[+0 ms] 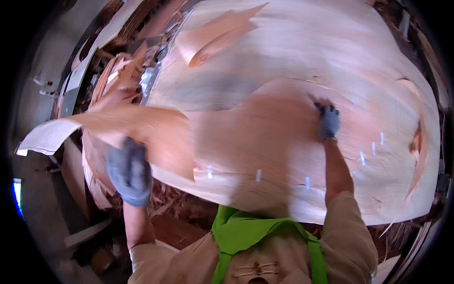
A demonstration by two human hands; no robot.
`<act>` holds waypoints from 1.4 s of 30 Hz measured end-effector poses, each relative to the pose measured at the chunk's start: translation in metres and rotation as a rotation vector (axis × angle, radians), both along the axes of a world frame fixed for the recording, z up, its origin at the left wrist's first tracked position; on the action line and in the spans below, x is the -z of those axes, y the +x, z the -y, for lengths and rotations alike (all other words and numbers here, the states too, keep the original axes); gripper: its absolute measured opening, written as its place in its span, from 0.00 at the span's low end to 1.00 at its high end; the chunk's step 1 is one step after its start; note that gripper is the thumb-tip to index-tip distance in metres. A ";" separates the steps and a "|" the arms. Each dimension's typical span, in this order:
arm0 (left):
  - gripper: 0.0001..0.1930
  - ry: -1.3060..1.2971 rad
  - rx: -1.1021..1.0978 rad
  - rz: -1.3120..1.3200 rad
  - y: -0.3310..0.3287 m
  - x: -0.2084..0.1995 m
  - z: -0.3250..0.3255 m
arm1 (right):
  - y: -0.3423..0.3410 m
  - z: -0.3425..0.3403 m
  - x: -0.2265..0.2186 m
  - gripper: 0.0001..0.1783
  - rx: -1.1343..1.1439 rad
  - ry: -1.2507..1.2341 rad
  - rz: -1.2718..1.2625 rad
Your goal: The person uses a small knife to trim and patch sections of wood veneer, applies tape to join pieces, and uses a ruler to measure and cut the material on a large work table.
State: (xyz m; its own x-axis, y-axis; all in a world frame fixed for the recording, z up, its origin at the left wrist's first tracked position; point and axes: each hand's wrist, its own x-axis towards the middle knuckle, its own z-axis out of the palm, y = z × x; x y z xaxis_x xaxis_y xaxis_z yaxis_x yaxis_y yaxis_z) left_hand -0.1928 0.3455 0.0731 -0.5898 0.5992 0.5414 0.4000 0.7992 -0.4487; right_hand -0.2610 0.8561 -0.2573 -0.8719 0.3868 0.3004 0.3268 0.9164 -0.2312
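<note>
A wide pale wood veneer sheet (302,42) spreads before me, with a reddish veneer piece (255,128) lying on it. My right hand (327,124), in a grey-blue glove with dark fingertips, rests on the reddish piece near its far right part, fingers apart. A reddish-brown blur sits just beyond those fingertips; I cannot tell what it is. My left hand (127,173), also gloved, is at the sheet's near left corner, smeared by motion. Close above it, a loose orange-brown veneer strip (142,130) reaches out past the left edge; whether the fingers touch it is unclear.
Several short pale tape strips (258,175) dot the near and right parts of the sheet. A folded veneer scrap (213,35) lies at the far left. Torn veneer (118,80) is heaped along the left side, with shavings (175,208) beneath the near edge.
</note>
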 end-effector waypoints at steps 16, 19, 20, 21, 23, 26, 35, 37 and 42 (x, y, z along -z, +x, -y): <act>0.24 0.171 0.666 0.501 0.099 0.067 -0.299 | 0.270 0.033 -0.207 0.16 -0.387 -1.209 -0.032; 0.25 0.293 0.755 0.671 0.117 0.061 -0.322 | 0.296 -0.027 -0.170 0.13 -0.213 -1.169 -0.183; 0.25 0.280 0.767 0.663 0.120 0.064 -0.320 | 0.307 -0.055 -0.164 0.12 -0.127 -1.167 -0.202; 0.25 0.265 0.771 0.650 0.121 0.070 -0.315 | 0.316 -0.083 -0.171 0.11 -0.011 -1.172 -0.214; 0.26 0.243 0.719 0.668 0.123 0.082 -0.296 | 0.334 -0.138 -0.183 0.12 0.222 -1.184 -0.226; 0.25 0.266 0.562 0.734 0.120 0.102 -0.261 | 0.384 -0.253 -0.159 0.16 0.415 -1.220 -0.342; 0.22 0.153 0.229 0.814 0.104 0.134 -0.165 | 0.423 -0.375 -0.113 0.29 1.174 0.035 -0.238; 0.22 0.188 0.197 0.812 0.090 0.130 -0.149 | 0.362 -0.316 -0.186 0.25 0.973 0.254 -0.489; 0.21 0.509 0.268 0.677 0.011 0.100 -0.131 | 0.206 -0.248 -0.282 0.10 0.199 -0.209 -0.806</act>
